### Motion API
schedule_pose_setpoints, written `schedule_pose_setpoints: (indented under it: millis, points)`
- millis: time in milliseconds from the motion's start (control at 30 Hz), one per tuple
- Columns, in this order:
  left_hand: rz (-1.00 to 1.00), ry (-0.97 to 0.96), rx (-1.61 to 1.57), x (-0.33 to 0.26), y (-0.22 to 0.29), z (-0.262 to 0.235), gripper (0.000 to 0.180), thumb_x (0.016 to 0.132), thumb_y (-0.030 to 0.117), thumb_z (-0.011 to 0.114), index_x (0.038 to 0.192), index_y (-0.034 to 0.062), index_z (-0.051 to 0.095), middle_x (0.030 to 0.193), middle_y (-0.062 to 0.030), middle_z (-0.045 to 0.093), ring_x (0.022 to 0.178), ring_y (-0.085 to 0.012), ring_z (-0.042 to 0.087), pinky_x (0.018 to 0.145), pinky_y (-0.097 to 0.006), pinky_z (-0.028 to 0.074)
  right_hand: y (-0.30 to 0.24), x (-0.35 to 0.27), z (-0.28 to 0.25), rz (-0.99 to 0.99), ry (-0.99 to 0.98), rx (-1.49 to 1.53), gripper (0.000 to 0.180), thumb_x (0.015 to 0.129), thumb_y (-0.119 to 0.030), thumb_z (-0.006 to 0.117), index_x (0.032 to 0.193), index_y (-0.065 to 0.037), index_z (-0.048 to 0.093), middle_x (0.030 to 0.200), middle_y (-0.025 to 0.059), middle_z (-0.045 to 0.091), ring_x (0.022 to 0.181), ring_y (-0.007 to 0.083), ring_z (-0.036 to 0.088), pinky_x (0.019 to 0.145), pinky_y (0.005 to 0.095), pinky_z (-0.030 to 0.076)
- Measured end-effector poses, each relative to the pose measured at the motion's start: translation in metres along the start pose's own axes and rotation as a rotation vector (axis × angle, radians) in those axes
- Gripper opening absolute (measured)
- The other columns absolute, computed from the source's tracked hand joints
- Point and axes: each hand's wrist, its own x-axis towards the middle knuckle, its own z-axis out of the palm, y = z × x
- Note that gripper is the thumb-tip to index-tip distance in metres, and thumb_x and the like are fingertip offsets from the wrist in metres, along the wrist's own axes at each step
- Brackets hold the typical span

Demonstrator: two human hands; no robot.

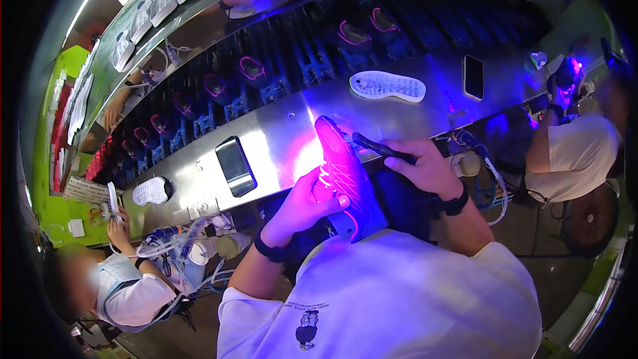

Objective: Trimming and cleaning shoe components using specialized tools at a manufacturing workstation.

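My left hand (307, 205) is closed round the side of a dark shoe upper (347, 176), which glows pink and purple under ultraviolet light. The upper stands on a slant in front of my chest, its toe pointing away from me over the metal bench edge. In my right hand (428, 167) is a black-handled brush (382, 147), gripped by its handle. Its tip meets or comes very near the right side of the upper by the toe; I cannot tell which. A white shoe sole (387, 86) lies on the bench beyond my right hand.
Phones (236, 166) (472, 78) lie on the metal bench (279, 134). Behind it, a dark conveyor (309, 60) carries several pink-rimmed uppers. Another sole (150, 191) rests further left. Co-workers sit to my left (136, 292) and right (575, 156). Cups and hoses (219, 247) hang below the bench edge.
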Motion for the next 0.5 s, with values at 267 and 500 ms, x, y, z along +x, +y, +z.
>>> schedule_pose_setpoints:
  millis: [267, 500]
  points:
    - [-0.054, 0.116, -0.147, -0.001, -0.006, -0.006, 0.06, 0.091, 0.022, 0.076, 0.135, -0.0059, 0.047, 0.114, -0.0099, 0.068, 0.107, -0.0165, 0.065, 0.093, -0.031, 0.053, 0.01, -0.032, 0.014, 0.127, -0.042, 0.044, 0.037, 0.088, -0.004, 0.07, 0.124, 0.001, 0.066, 0.114, 0.0131, 0.073, 0.104, 0.0174, 0.067, 0.095, 0.0312, 0.049]
    - [-0.105, 0.133, -0.01, -0.008, -0.02, -0.016, 0.066, 0.09, 0.022, 0.076, 0.138, -0.01, 0.044, 0.108, -0.0058, 0.068, 0.098, -0.0114, 0.064, 0.082, -0.026, 0.052, -0.008, 0.005, 0.027, 0.204, 0.023, -0.109, 0.037, 0.092, -0.012, 0.07, 0.126, 0.001, 0.064, 0.112, 0.0142, 0.073, 0.102, 0.0183, 0.068, 0.093, 0.0312, 0.05]
